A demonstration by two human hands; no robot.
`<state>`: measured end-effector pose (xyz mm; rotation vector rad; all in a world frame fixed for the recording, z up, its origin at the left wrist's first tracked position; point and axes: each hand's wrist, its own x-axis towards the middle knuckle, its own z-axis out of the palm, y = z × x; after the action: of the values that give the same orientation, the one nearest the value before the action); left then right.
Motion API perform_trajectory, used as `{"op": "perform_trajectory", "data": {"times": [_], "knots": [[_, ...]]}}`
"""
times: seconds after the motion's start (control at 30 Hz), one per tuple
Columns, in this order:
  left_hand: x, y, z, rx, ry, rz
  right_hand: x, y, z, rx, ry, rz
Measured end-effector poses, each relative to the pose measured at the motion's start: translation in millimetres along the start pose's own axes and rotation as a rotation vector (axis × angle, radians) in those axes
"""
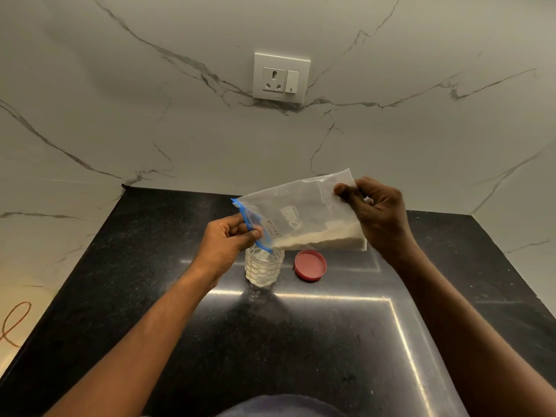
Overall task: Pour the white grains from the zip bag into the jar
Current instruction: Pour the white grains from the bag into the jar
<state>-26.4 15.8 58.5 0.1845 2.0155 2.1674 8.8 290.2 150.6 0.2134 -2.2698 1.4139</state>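
A clear zip bag (301, 212) with a blue zip strip hangs tilted above the counter, its zip end down to the left. White grains (325, 237) lie along its lower edge. My left hand (228, 245) pinches the blue zip end right over the mouth of a clear ribbed jar (264, 269). My right hand (376, 212) grips the bag's raised closed end. The jar stands upright with some white grains inside; my left hand and the bag's corner hide part of its mouth.
A red lid (310, 265) lies on the black stone counter (301, 341) just right of the jar. A marble wall with a socket and switch plate (281, 77) rises behind. An orange cord (15, 323) loops at the far left, off the counter.
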Motion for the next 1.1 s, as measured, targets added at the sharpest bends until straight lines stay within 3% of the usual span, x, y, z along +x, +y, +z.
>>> {"op": "perform_trajectory", "data": {"times": [1.1], "knots": [[3,5,4,0.001,0.002,0.013,12,-6,-5,-0.064,-0.008,0.001]]}}
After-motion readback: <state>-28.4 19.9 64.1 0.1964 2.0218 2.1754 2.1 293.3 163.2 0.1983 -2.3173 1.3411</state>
